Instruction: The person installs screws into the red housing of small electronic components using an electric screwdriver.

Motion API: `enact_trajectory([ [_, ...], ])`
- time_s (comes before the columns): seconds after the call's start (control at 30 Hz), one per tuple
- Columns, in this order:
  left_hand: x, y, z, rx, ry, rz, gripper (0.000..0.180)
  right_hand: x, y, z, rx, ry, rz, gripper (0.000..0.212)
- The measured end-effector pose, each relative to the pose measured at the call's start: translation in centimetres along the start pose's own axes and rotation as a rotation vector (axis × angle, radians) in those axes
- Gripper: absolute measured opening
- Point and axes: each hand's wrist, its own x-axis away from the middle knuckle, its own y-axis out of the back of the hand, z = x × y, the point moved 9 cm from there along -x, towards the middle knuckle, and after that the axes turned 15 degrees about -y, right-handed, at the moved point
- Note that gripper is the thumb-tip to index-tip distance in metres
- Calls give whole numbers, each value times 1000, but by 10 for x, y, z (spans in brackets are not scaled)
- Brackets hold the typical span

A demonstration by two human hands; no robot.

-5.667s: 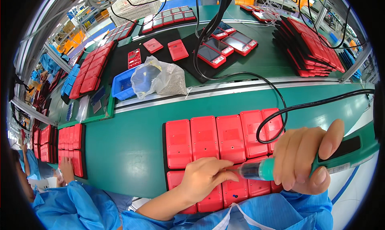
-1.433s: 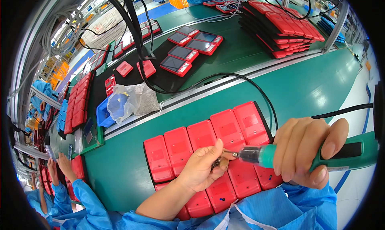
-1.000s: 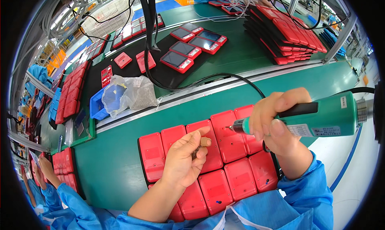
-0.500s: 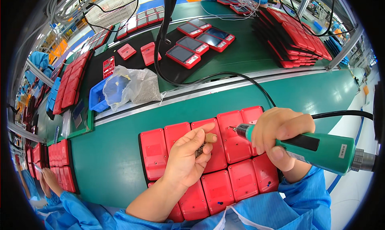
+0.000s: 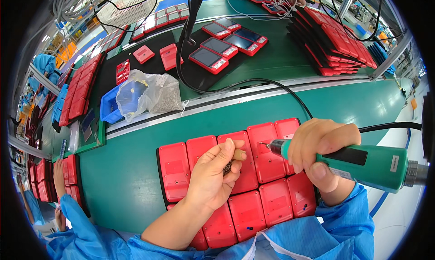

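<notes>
My right hand [image 5: 315, 144] is wrapped round a green electric screwdriver [image 5: 383, 167] lying almost level. Its bit points left, its tip over a red casing [image 5: 267, 162] in the far row; whether it touches cannot be seen. My left hand [image 5: 210, 176] is curled, palm up, around a small heap of screws [image 5: 228, 168], thumb pressed toward the fingers. A tan finger cot [image 5: 239, 155] covers one fingertip. Beneath both hands, several red casings lie side by side in two rows on a black mat. Small dark parts [image 5: 249, 228] rest on a near casing.
Beyond the metal rail stand a blue bin [image 5: 110, 107] and a clear bag of screws [image 5: 165, 97]. Red devices with screens [image 5: 209, 60] lie farther back. Stacked red casings [image 5: 335, 42] rise at far right. A black cable [image 5: 290, 94] crosses the bench. A co-worker's hand [image 5: 59, 176] is at left.
My hands and the screwdriver keep almost the same pose, with only a slight shift. At left, the co-worker's hand has moved farther up beside the red casings.
</notes>
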Motion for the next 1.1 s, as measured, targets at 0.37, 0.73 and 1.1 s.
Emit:
enact_trajectory([
  [0.37,-1,-1,0,-10,11,26,22,-10,-1,-11,-60,-137,12,29],
  [0.73,-1,1,2,25,8,35,18,-14,1,-27,43,-266,-65,24],
  [1.1,-10,4,7,14,17,5,16,-26,14,-57,-14,-398,-324,20],
])
